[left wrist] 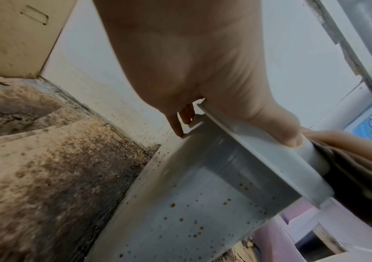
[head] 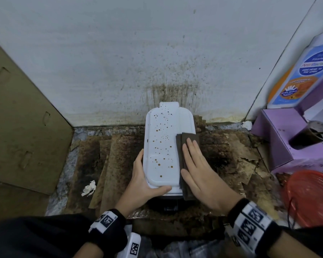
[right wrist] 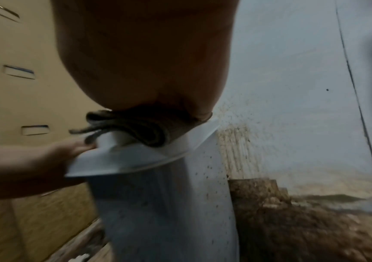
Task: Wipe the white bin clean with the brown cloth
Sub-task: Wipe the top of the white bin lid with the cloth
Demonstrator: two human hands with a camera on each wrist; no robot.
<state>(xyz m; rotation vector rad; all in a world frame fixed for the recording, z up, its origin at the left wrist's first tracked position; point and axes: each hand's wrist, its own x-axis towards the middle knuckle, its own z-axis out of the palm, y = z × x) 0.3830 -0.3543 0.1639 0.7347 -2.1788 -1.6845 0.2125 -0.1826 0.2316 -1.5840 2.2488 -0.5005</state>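
white bin (head: 166,146) stands on stained cardboard (head: 104,164) against the spattered wall (head: 157,53), its long axis running straight away from the person, lid dotted with brown spots; at far left a cardboard sheet (head: 17,118) leans, and a crumpled white scrap (head: 89,188) lies on the floor; the left hand (head: 144,181) grips the bin's near left corner, fingers down the side and thumb curled over the lid's near edge; the brown cloth (head: 185,161), folded, lies along the lid's right edge, overhanging it; the right hand (head: 199,170) presses flat on the cloth, fingers straight and together, holding nothing by curl; the spots lie to the left of the cloth, so the coming sweep likely runs leftward across the lid, the right hand being the nearer; further right a purple box (head: 287,142), a white bottle (head: 304,75) reading "anti bacterial" and "kids head to toe wash", other print too blurred, and a red basket (head: 309,198).
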